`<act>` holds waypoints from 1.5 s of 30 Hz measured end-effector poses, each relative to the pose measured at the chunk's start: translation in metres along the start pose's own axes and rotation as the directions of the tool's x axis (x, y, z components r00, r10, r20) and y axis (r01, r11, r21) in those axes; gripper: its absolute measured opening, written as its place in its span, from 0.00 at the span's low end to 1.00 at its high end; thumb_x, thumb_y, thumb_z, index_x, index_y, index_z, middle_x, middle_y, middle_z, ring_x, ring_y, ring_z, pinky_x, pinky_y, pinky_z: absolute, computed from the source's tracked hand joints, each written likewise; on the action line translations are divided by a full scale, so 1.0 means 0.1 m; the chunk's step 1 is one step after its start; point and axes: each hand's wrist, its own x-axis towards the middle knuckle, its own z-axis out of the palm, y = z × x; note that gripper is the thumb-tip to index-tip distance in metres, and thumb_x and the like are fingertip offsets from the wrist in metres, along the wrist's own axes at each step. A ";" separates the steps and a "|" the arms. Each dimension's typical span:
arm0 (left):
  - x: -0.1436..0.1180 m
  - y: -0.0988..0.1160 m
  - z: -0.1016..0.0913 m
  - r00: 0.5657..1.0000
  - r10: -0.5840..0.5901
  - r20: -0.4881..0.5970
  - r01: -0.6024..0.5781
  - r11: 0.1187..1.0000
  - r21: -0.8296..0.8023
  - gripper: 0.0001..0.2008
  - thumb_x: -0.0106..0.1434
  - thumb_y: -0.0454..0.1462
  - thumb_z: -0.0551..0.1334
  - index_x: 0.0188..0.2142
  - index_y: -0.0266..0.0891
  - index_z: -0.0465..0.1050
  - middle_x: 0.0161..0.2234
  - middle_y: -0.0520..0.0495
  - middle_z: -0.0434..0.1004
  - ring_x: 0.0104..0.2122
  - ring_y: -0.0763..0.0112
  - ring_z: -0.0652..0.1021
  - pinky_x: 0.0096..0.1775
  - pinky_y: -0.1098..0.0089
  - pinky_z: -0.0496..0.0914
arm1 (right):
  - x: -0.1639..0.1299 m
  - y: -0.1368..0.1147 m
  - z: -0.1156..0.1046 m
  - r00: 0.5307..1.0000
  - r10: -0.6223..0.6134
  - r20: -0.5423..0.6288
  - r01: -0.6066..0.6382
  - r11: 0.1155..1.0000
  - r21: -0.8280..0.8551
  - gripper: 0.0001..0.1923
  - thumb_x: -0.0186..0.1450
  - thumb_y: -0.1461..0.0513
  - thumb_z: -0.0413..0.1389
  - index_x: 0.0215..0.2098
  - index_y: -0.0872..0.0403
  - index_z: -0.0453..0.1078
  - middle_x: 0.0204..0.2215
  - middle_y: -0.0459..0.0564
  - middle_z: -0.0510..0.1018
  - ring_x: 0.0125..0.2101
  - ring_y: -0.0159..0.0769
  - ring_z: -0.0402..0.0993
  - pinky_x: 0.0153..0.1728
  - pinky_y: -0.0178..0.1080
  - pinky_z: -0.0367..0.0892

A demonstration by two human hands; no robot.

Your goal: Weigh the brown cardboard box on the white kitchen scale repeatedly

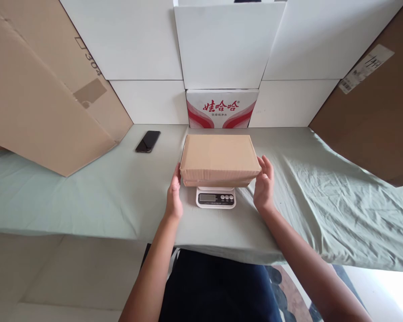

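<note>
A closed brown cardboard box [220,154] is at the middle of the table, over a small white digital kitchen scale [216,205]. The box hides the scale's platform, so I cannot tell whether its full weight rests there. The scale's display and round buttons face me, and no digits can be read. My left hand [175,194] is against the box's left side, thumb up and fingers mostly hidden behind it. At the right end, my right hand [264,185] grips near the front corner with its fingers bent. Between them the two hands hold the box.
A black phone [148,141] lies on the green tablecloth [121,192] to the left. White boxes [228,44] and a red-and-white printed carton [222,108] form a wall behind. Large cardboard sheets [53,89] stand left and right. The table's front edge is close to me.
</note>
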 end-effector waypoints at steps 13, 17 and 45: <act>0.00 -0.02 -0.01 1.000 -0.027 0.012 0.026 1.000 0.009 0.44 0.68 0.68 0.44 0.74 0.48 0.56 0.76 0.45 0.56 0.76 0.56 0.56 0.74 0.56 0.53 | -0.04 0.05 -0.01 0.999 0.028 0.025 -0.028 1.000 -0.013 0.34 0.67 0.40 0.52 0.67 0.39 0.61 0.68 0.49 0.67 0.70 0.58 0.62 0.69 0.67 0.57; 0.02 -0.01 0.00 1.000 -0.013 0.014 0.013 1.000 0.004 0.45 0.67 0.68 0.45 0.73 0.48 0.59 0.75 0.44 0.57 0.75 0.55 0.57 0.74 0.55 0.53 | -0.04 0.07 -0.01 0.999 0.019 0.035 -0.017 0.999 -0.046 0.32 0.68 0.41 0.51 0.68 0.38 0.60 0.68 0.48 0.67 0.70 0.56 0.61 0.69 0.67 0.56; 0.01 0.05 0.02 0.996 0.004 0.086 -0.007 0.999 0.036 0.44 0.67 0.68 0.45 0.71 0.47 0.62 0.71 0.39 0.66 0.72 0.48 0.65 0.68 0.53 0.63 | -0.10 -0.11 0.07 0.992 -0.043 0.115 0.046 0.999 -0.025 0.32 0.69 0.40 0.50 0.68 0.40 0.62 0.66 0.49 0.70 0.67 0.57 0.65 0.66 0.62 0.63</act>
